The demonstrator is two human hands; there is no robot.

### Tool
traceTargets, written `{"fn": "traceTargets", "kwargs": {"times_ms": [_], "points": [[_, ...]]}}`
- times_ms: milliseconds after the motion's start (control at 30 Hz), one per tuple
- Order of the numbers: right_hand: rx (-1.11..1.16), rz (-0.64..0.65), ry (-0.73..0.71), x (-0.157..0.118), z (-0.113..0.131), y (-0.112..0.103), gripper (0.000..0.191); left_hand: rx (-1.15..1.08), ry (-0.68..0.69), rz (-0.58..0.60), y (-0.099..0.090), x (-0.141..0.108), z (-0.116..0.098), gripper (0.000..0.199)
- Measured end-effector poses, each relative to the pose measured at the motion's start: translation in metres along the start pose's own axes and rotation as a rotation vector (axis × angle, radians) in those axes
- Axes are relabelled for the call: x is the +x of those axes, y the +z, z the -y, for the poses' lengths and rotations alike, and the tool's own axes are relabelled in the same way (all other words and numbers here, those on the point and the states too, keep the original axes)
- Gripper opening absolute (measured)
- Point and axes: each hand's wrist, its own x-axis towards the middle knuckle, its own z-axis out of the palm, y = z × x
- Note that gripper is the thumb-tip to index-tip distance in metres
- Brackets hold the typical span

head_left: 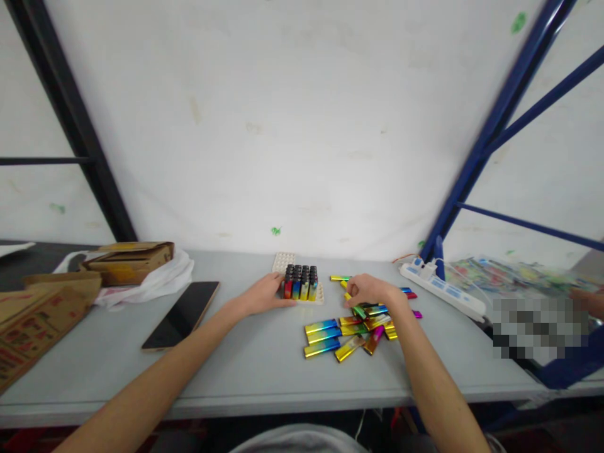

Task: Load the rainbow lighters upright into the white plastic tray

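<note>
A block of upright lighters [296, 290] with black tops and shiny coloured bodies stands in several rows on a white holed tray [320, 293]. My left hand [265, 294] is around the block's left side, thumb along the front and fingers behind, gripping the tray's edge. To the right, my right hand [372, 290] is over a loose pile of shiny lighters [352, 328] in yellow, blue, green, red and purple. Its thumb and fingers are pinched on a yellow lighter [346, 290], partly hidden by the fingers. Other lighters lie under and beyond the wrist.
Another white holed tray [284, 260] lies behind the block. A dark phone [183, 316] rests on the left, near cardboard boxes [129, 264] and a white plastic bag [182, 269]. A power strip [443, 290] sits right, beside a blue frame post [465, 170]. Another person's hand [587, 302] shows far right.
</note>
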Motion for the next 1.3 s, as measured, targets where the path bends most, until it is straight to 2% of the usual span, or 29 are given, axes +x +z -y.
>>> {"fn": "traceTargets", "kwargs": {"times_ms": [100, 200, 267, 400, 600, 767, 967, 1100, 1200, 1300], "points": [[-0.028, -0.084, -0.102, 0.003, 0.005, -0.001, 0.009, 0.017, -0.001, 0.005, 0.0, 0.0, 0.0, 0.062], [0.024, -0.247, -0.228, 0.007, 0.01, -0.002, 0.024, 0.043, -0.006, 0.021, 0.0, 0.0, 0.0, 0.06], [0.058, -0.351, -0.251, 0.011, 0.013, -0.001, 0.034, 0.058, -0.002, 0.03, 0.0, 0.0, 0.0, 0.059], [0.147, -0.519, -0.233, 0.021, 0.019, 0.008, 0.037, 0.087, -0.006, 0.037, 0.0, 0.0, 0.001, 0.057], [0.33, -0.542, -0.187, 0.03, 0.023, 0.021, 0.043, 0.089, -0.016, 0.031, 0.0, -0.001, 0.001, 0.057], [0.493, -0.666, -0.173, 0.034, 0.028, 0.026, 0.037, 0.085, -0.016, 0.033, -0.001, -0.001, -0.002, 0.053], [0.709, -0.606, -0.279, 0.037, 0.04, 0.03, 0.052, 0.075, -0.019, 0.038, -0.001, -0.001, -0.002, 0.053], [0.891, -0.407, -0.34, 0.034, 0.051, 0.036, 0.052, 0.077, -0.011, 0.033, -0.001, -0.001, -0.001, 0.054], [0.928, -0.38, -0.353, 0.034, 0.055, 0.041, 0.048, 0.079, -0.014, 0.028, -0.001, -0.001, 0.0, 0.053], [0.891, -0.375, -0.305, 0.036, 0.054, 0.044, 0.048, 0.072, -0.018, 0.025, 0.0, -0.001, 0.0, 0.054]]}}
